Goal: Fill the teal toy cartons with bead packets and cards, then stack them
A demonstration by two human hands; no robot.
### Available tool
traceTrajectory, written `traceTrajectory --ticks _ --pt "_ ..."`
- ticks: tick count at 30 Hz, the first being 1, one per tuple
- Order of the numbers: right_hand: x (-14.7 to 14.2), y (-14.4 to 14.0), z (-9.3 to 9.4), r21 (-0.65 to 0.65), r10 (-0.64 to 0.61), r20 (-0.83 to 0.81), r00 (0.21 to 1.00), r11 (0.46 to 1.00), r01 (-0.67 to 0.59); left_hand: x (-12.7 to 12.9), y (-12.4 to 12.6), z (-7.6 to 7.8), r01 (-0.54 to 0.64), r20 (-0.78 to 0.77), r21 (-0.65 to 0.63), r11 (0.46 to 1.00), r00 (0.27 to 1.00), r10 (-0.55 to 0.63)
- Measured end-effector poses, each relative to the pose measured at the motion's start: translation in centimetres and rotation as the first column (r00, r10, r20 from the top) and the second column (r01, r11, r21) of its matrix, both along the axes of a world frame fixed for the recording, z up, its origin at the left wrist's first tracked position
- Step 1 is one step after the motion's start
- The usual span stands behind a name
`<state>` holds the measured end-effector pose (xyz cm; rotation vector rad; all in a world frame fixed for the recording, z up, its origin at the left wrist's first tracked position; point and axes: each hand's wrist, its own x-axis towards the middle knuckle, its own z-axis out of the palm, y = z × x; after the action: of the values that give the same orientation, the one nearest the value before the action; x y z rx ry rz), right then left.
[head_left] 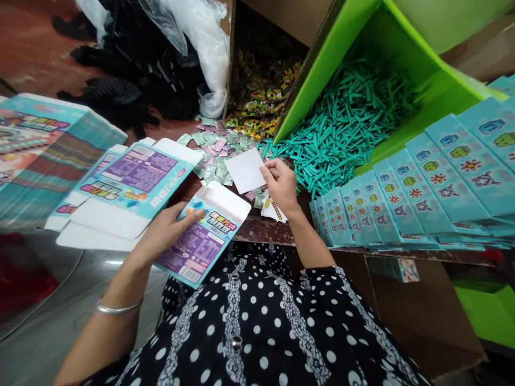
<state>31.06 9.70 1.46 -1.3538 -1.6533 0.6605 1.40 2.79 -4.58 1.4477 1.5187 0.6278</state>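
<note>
Surface: a dark reddish-brown wooden table [261,229], worn along its near edge.
Left: a stack of flat, unfolded printed cartons [132,187].
Far left: a taller pile of teal printed sheets [36,150].
Centre: small pastel sachets [213,147] scattered loosely.
Right: overlapping light blue cards [422,198] fanned in a row.
Far right: a tipped green bin [402,32] spilling teal sticks [346,128].

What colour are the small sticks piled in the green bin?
Teal green sticks, seen in the head view, spilling from the tilted green bin.
</note>
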Motion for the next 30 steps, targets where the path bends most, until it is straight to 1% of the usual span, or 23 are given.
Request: traceTrajectory --ticks 2,3,4,6,7,8,9,10,11,12,14,15,16,19,22,23,24,25,26,27,28,29,30 --pt "-0.4 -0.2 0.0 -0.055 0.050 -0.059 0.997 0.997 -0.053 0.0 0.2 -0.1 -0.003 -0.010 -0.017 1.000 1.000 0.003" --pt "-0.9 -0.5 -0.1 -0.096 0.100 -0.050 0.994 0.990 -0.105 0.1 0.3 -0.1 0.001 -0.010 -0.020 1.000 1.000 -0.001" --pt "-1.4 -0.8 -0.2 -0.151 0.175 -0.019 0.984 0.973 -0.176 0.2 0.3 0.0 0.006 -0.005 -0.020 1.000 1.000 -0.006" --pt "-2.1 -1.0 -0.3 -0.267 0.331 0.053 0.942 0.914 -0.306 0.4 0.4 0.1 0.007 0.012 -0.003 1.000 1.000 -0.007" --pt "-2.1 -0.8 -0.3 -0.299 0.364 0.096 0.926 0.898 -0.322 0.4 0.4 0.1 0.000 0.014 0.010 1.000 1.000 0.000" --pt "-1.9 -0.4 -0.2 -0.304 0.347 0.159 0.924 0.908 -0.289 0.4 0.4 0.1 -0.007 0.009 0.020 1.000 1.000 0.006" --pt "-1.6 0.2 0.0 -0.286 0.285 0.253 0.925 0.935 -0.210 0.4 0.4 0.1 -0.015 -0.001 0.030 0.999 1.000 0.015" --pt "-1.1 1.0 0.2 -0.253 0.193 0.375 0.907 0.962 -0.100 0.3 0.4 0.0 -0.019 -0.010 0.036 0.999 1.000 0.020" --pt "-0.6 1.8 0.3 -0.223 0.104 0.510 0.854 0.975 0.014 0.2 0.4 -0.1 -0.022 -0.015 0.039 0.999 1.000 0.023" --pt "-0.1 2.5 0.2 -0.215 0.059 0.636 0.769 0.971 0.103 0.1 0.5 -0.1 -0.022 -0.017 0.035 0.999 1.000 0.022" --pt "0.3 3.7 -0.3 -0.266 0.100 0.795 0.599 0.944 0.195 0.0 0.6 -0.4 -0.019 -0.014 0.013 1.000 1.000 0.020" --pt "0.3 4.1 -0.8 -0.298 0.140 0.824 0.548 0.931 0.210 0.0 0.7 -0.4 -0.020 -0.013 -0.004 1.000 1.000 0.020" --pt "0.1 4.4 -1.3 -0.319 0.166 0.835 0.525 0.923 0.215 0.0 0.7 -0.5 -0.021 -0.012 -0.022 1.000 1.000 0.021" --pt "-0.6 5.0 -2.7 -0.344 0.188 0.818 0.544 0.917 0.201 0.0 0.8 -0.8 -0.027 -0.008 -0.048 0.998 1.000 0.026" --pt "-0.5 5.4 -2.8 -0.349 0.180 0.796 0.577 0.916 0.197 0.1 0.7 -0.8 -0.026 0.005 -0.054 0.998 1.000 0.026" --pt "-0.4 5.4 -2.6 -0.332 0.155 0.783 0.602 0.923 0.193 0.1 0.7 -0.8 -0.024 0.007 -0.058 0.998 1.000 0.025" --pt "-0.3 5.4 -2.3 -0.311 0.125 0.750 0.650 0.934 0.179 0.2 0.7 -0.8 -0.022 0.007 -0.061 0.998 1.000 0.022" --pt "-0.2 5.1 -2.2 -0.300 0.105 0.685 0.721 0.942 0.148 0.2 0.8 -0.7 -0.017 0.004 -0.061 0.998 1.000 0.017" --pt "-0.4 4.7 -2.0 -0.305 0.105 0.585 0.804 0.947 0.098 0.2 0.8 -0.7 -0.015 -0.003 -0.056 0.998 1.000 0.015" --pt "-0.7 4.2 -2.0 -0.329 0.140 0.457 0.878 0.944 0.020 0.3 0.9 -0.6 -0.014 -0.010 -0.050 0.999 1.000 0.013" --pt "-1.2 3.5 -2.0 -0.365 0.208 0.321 0.924 0.927 -0.082 0.3 0.9 -0.6 -0.013 -0.016 -0.044 0.999 1.000 0.012" --pt "-1.8 2.9 -2.1 -0.407 0.297 0.201 0.934 0.892 -0.196 0.3 0.9 -0.6 -0.012 -0.022 -0.040 0.999 1.000 0.011" --pt "-2.3 2.4 -2.1 -0.442 0.389 0.108 0.915 0.843 -0.307 0.3 1.0 -0.6 -0.012 -0.026 -0.037 0.999 1.000 0.011"
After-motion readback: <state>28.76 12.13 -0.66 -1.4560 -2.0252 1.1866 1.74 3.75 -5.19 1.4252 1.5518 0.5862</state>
